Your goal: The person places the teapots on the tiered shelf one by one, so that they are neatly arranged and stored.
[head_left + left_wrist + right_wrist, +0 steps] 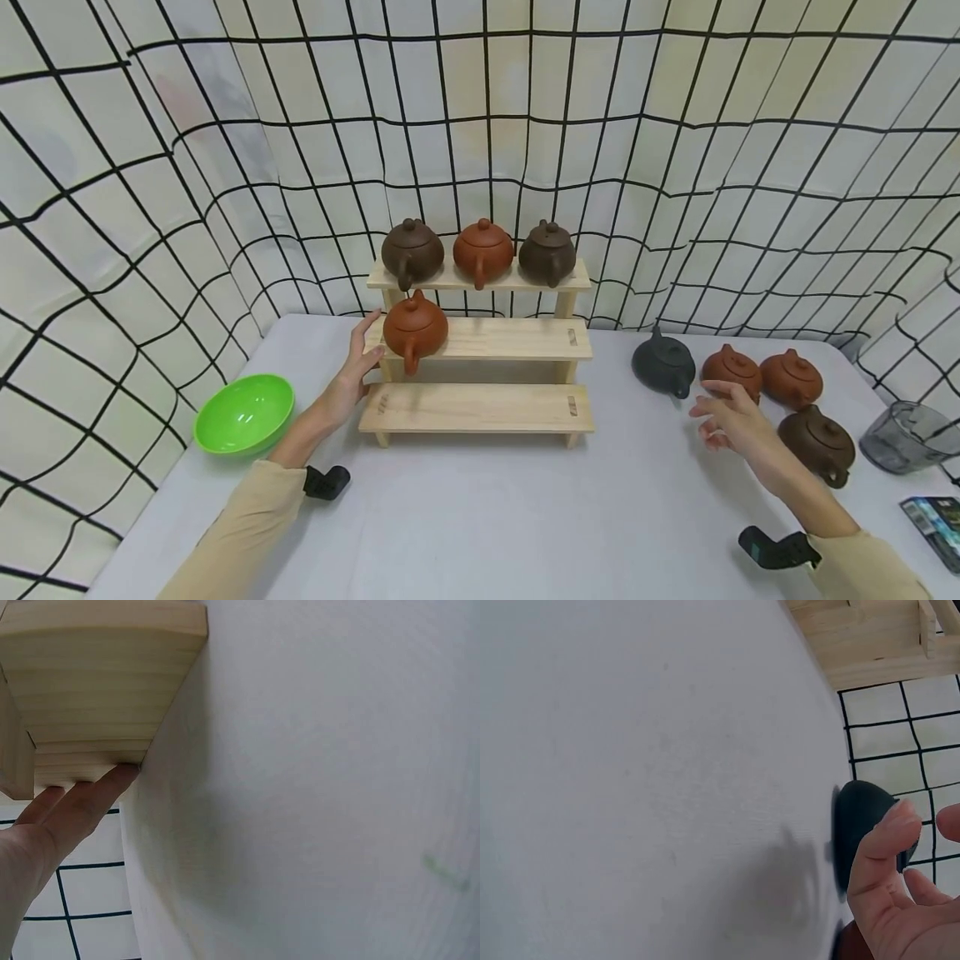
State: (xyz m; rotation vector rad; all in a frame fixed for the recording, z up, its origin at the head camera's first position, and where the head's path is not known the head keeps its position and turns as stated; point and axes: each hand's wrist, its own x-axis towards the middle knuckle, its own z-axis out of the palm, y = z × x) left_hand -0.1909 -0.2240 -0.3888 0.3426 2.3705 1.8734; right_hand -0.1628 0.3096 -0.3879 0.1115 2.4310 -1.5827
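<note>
A three-tier wooden stand (480, 408) stands mid-table with a dark brown teapot (412, 250), a reddish teapot (482, 250) and another dark brown teapot (547, 252) on its top board. One orange-brown teapot (416, 327) sits at the left of the middle board. My left hand (349, 375) rests on the stand's left side, its extended fingers (82, 802) touching the wood. My right hand (738, 425), fingers loosely bent and holding nothing, hovers by a black teapot (663, 364) and a reddish teapot (731, 371), partly hiding the latter.
To the right are another reddish teapot (791, 379), a dark brown teapot (817, 444), a clear grey cup (906, 437) and a small printed packet (933, 529). A green bowl (245, 414) stands at left. Black netting (487, 117) over white cloth surrounds the white table (480, 517).
</note>
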